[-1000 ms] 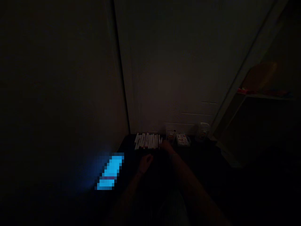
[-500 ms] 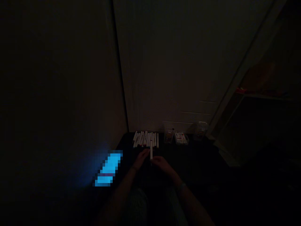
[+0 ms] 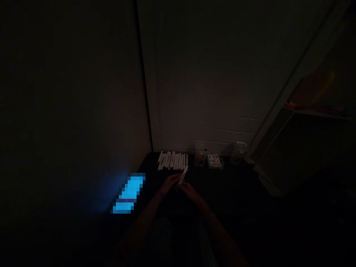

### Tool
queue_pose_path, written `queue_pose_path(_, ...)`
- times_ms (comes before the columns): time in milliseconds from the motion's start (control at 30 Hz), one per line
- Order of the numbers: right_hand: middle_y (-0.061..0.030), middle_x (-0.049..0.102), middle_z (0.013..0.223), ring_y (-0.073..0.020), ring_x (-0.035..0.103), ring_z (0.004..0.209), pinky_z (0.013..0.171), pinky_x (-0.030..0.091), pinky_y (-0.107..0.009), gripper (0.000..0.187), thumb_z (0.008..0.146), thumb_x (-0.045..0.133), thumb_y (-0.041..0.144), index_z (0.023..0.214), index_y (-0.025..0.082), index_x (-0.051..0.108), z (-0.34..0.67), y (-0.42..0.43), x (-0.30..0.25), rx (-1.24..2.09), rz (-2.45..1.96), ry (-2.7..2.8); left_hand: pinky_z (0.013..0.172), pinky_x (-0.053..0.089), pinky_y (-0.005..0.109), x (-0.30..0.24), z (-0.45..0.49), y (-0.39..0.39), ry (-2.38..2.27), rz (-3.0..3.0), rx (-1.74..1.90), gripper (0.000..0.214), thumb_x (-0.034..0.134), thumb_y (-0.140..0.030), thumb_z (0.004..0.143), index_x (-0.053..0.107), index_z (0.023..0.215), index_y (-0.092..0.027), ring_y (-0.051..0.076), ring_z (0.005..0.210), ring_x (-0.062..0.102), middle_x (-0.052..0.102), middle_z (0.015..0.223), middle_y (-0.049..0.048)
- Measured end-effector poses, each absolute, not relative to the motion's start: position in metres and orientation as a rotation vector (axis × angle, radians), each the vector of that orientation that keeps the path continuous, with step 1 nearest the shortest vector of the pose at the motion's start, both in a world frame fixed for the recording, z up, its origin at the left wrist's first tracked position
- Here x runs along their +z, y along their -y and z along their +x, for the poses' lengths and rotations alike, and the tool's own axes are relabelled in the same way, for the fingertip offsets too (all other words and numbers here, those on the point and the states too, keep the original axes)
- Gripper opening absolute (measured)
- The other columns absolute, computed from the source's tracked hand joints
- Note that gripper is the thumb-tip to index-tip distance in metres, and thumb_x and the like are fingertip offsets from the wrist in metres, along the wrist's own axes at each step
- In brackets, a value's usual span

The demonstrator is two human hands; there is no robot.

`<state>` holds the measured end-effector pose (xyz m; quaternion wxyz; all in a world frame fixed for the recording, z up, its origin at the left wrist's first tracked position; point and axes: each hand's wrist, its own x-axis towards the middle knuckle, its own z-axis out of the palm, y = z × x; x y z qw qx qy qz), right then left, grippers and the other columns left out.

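Note:
In the dim head view, a white marker (image 3: pixel 183 174) with dark print stands tilted to the right, its upper end pointing away from me. My right hand (image 3: pixel 189 191) is closed on its lower end. From the other side my left hand (image 3: pixel 170 182) reaches in, its fingers closed against the marker's side; the fingertips are partly lost in the dark. Just beyond my hands, a row of white markers (image 3: pixel 172 161) lies side by side on the black tabletop (image 3: pixel 222 193).
Right of the row stand a clear plastic case (image 3: pixel 200 158), a case of white markers (image 3: pixel 214 160) and another clear container (image 3: pixel 238 154), along the wall (image 3: pixel 189 92). A bright blue pixelated screen (image 3: pixel 129 193) glows at left. A shelf (image 3: pixel 319 113) is at right.
The marker has tipped from upright to a rightward slant, with its print now showing. My left hand has come closer to it. The view has shifted slightly.

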<state>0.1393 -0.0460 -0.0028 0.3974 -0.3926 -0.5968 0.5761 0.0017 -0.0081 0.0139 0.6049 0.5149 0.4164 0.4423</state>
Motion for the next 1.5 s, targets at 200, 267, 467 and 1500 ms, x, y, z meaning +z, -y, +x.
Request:
queue_pose_path(200, -0.0005, 0.059, 0.079, -0.0118, 0.051, 0.072, 0.067, 0.039, -0.022, 0.035, 0.075, 0.049, 0.045, 0.089, 0.016, 0.061, 0.141, 0.046, -0.005, 1.372, -0.955, 1.488, 0.055, 0.040, 0.021, 0.016, 0.014, 0.012, -0.879, 1.135, 1.023, 0.049, 0.058, -0.044, 0.065, 0.058, 0.106, -0.017, 0.013, 0.065, 0.057, 0.064, 0.081, 0.0041)
queue_pose_path(267, -0.0008, 0.060, 0.081, -0.0131, 0.052, 0.077, 0.071, 0.039, -0.023, 0.034, 0.075, 0.049, 0.044, 0.090, 0.017, 0.062, 0.141, 0.047, -0.006, 1.295, -0.975, 1.469, 0.056, 0.040, 0.021, 0.013, 0.019, 0.012, -0.883, 1.084, 1.076, 0.047, 0.058, -0.043, 0.065, 0.059, 0.104, -0.017, 0.013, 0.067, 0.057, 0.064, 0.081, 0.0043)
queue_pose_path(467, -0.0024, 0.060, 0.086, -0.0143, 0.053, 0.082, 0.076, 0.041, -0.026, 0.035, 0.073, 0.050, 0.045, 0.089, 0.017, 0.063, 0.147, 0.046, -0.006, 1.089, -1.035, 1.214, 0.079, 0.041, 0.028, 0.005, 0.024, 0.008, -0.820, 0.943, 1.328, 0.045, 0.062, -0.039, 0.063, 0.059, 0.099, -0.013, 0.018, 0.087, 0.057, 0.064, 0.093, 0.0087)
queue_pose_path(1500, -0.0047, 0.050, 0.118, -0.0174, 0.046, 0.107, 0.088, 0.040, -0.030, 0.038, 0.073, 0.051, 0.040, 0.107, 0.022, 0.055, 0.160, 0.046, -0.001, 1.191, -0.830, 0.743, 0.060, 0.035, 0.020, 0.001, 0.021, 0.017, -1.231, 1.075, 1.456, 0.046, 0.047, -0.060, 0.066, 0.055, 0.072, -0.015, 0.010, 0.060, 0.045, 0.051, 0.061, -0.0017)
